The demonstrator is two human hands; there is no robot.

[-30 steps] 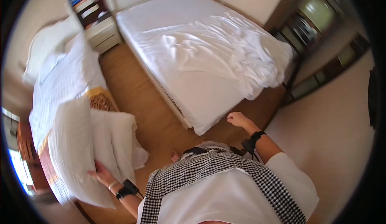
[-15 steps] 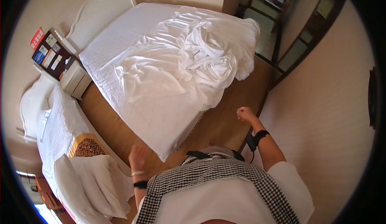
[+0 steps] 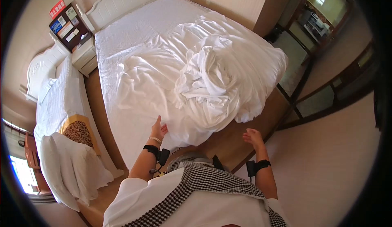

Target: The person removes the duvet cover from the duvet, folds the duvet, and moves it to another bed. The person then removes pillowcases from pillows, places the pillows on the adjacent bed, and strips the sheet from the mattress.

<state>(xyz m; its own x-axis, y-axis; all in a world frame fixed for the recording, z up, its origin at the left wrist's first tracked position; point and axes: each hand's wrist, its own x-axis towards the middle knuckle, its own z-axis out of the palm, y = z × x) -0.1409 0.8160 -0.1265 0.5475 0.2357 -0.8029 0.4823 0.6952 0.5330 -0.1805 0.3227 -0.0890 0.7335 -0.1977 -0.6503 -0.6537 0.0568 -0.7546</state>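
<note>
A large bed with a white sheet [image 3: 134, 74] lies ahead of me, a crumpled heap of white cloth [image 3: 206, 78] on its near right part. Over the near part of the sheet is my left hand [image 3: 159, 129], thumb raised and fingers apart, holding nothing; whether it touches the cloth is unclear. To the right, above the floor beyond the bed's near edge, my right hand [image 3: 252, 137] has its fingers partly curled but apart, with nothing in it. Black straps with small devices are on both wrists.
A second bed at the left carries a white pillow [image 3: 53, 170], a folded quilt [image 3: 77, 159] and a gold-brown runner [image 3: 77, 132]. Between the headboards stands a white nightstand [image 3: 85, 57]. Framed glass panels [image 3: 316, 102] stand near the right wall.
My left hand has left the pillow on the left bed and moved right, over the large bed. The view has shifted closer to that bed. My right hand's fingers have loosened.
</note>
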